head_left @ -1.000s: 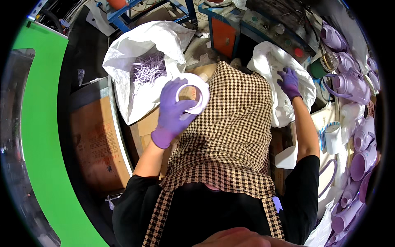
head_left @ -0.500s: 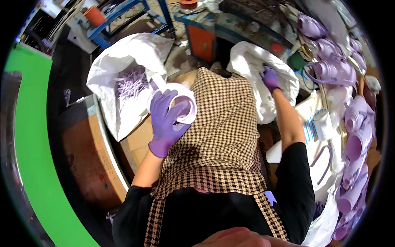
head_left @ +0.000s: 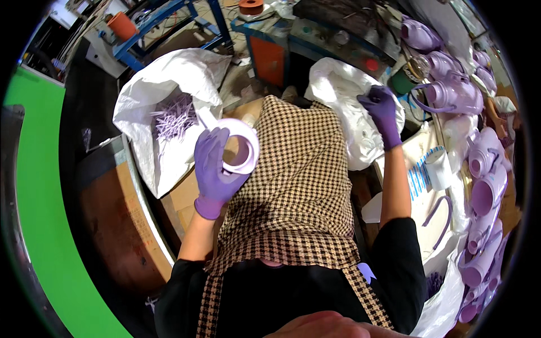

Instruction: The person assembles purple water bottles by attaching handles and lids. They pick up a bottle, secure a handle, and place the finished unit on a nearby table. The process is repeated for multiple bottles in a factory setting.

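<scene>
My left hand [head_left: 212, 174], in a purple glove, grips a pale lilac hollow plastic part [head_left: 252, 143] with a round open mouth. Its thumb lies along the lower rim, and a short tab juts from the part towards the upper left. Over the right white sack [head_left: 329, 84] is my right hand [head_left: 384, 112], also gloved in purple. Its fingers are curled in, and what they hold, if anything, is too small to make out. A checked apron [head_left: 298, 180] covers my lap below the lilac part.
Thin lilac plastic strips [head_left: 173, 119] lie in the left white sack [head_left: 146, 84]. Several lilac plastic jug-like bodies [head_left: 459, 94] are piled along the right side. A white cup [head_left: 438, 170] and a curved purple strip [head_left: 439, 222] lie nearby. A brown box [head_left: 115, 214] stands at left.
My right hand has lifted back from inside the right sack, and its fingers have curled in. My left hand still holds the lilac part, which is turned a little so its opening faces up more.
</scene>
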Available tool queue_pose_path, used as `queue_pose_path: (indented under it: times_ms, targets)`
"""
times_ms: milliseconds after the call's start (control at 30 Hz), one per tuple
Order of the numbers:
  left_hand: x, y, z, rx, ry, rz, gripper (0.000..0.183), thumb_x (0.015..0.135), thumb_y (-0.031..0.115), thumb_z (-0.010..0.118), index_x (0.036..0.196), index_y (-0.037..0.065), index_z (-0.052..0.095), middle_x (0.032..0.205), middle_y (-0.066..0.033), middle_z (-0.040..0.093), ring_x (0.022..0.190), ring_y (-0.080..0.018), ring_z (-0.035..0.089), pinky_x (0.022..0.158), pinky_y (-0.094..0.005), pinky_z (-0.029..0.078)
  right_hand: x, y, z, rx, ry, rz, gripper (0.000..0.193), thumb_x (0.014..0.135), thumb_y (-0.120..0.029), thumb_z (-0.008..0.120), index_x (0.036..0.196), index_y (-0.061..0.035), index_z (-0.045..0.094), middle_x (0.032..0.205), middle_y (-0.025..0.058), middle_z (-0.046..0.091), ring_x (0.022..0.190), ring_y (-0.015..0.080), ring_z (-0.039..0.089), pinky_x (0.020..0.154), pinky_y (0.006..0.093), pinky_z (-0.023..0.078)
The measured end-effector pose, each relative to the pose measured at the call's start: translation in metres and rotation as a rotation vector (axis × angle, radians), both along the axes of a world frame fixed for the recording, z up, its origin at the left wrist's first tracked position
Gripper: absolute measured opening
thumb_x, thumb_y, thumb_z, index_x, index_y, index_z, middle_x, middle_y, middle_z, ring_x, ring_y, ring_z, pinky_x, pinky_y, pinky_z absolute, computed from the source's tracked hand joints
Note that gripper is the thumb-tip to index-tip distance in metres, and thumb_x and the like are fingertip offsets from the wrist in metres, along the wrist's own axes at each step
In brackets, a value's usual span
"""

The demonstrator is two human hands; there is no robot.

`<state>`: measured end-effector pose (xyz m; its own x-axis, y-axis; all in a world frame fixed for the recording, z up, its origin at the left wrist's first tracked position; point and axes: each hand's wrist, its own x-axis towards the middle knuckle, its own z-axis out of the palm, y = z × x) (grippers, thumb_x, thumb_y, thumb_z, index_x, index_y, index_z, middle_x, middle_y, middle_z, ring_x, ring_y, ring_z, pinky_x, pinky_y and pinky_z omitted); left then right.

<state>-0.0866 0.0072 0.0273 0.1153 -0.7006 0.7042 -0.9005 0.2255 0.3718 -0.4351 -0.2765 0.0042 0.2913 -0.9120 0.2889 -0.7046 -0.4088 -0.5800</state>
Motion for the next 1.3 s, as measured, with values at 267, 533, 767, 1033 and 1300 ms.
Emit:
queue_pose_path:
  times_ms: [267,533,767,1033,1300]
  targets:
    - [0.002,-0.017,0.017,0.032,-0.025,-0.081,0.116,0.063,0.031,0.096,0.154,-0.002,0.031,0.122,-0.0131,0.066,0.113,-0.0295,0.064,0.1,-0.0421,0.05,0.107,0.16,0.085,0.185,-0.582,0.756,0.039,0.08,-0.017,0.084,0.112,0.0018,0.072,0.105,0.0099,0.074,0.086,0.0163,0.069,0.078,0.0307,0.055]
    - [-0.009,-0.027,0.024,0.047,-0.13,-0.263,0.098,0.068,0.027,0.086,0.15,0.0,0.04,0.123,-0.0093,0.069,0.118,-0.0354,0.061,0.109,-0.0477,0.042,0.163,0.186,0.066,-0.135,-0.089,0.686,0.018,0.073,-0.006,0.072,0.09,-0.009,0.067,0.092,0.0051,0.068,0.079,0.0269,0.068,0.067,0.0367,0.055]
    - [-0.022,-0.029,0.032,0.103,-0.113,-0.299,0.089,0.065,0.025,0.082,0.143,-0.002,0.048,0.119,-0.009,0.072,0.115,-0.0312,0.064,0.113,-0.05,0.039,0.157,0.194,0.054,-0.144,-0.084,0.599,0.023,0.074,-0.009,0.072,0.096,-0.0101,0.066,0.089,0.0055,0.063,0.076,0.0283,0.066,0.062,0.0383,0.052]
    - [-0.042,-0.027,0.03,0.202,-0.076,-0.165,0.081,0.068,0.031,0.081,0.14,0.005,0.054,0.149,-0.0188,0.047,0.141,-0.0382,0.041,0.118,-0.0548,0.028,0.136,0.196,0.053,-0.017,-0.214,0.829,0.029,0.075,0.0,0.064,0.104,-0.0027,0.059,0.102,0.0173,0.059,0.097,0.0384,0.06,0.081,0.0469,0.05]
    - [-0.053,-0.035,0.033,0.217,-0.37,-0.305,0.054,0.076,0.036,0.078,0.12,0.007,0.066,0.132,-0.0157,0.064,0.13,-0.0392,0.053,0.115,-0.0552,0.033,0.096,0.213,0.048,0.083,-0.065,0.774,0.04,0.079,-0.004,0.066,0.119,-0.0079,0.064,0.101,0.0153,0.064,0.099,0.0354,0.063,0.089,0.0439,0.048]
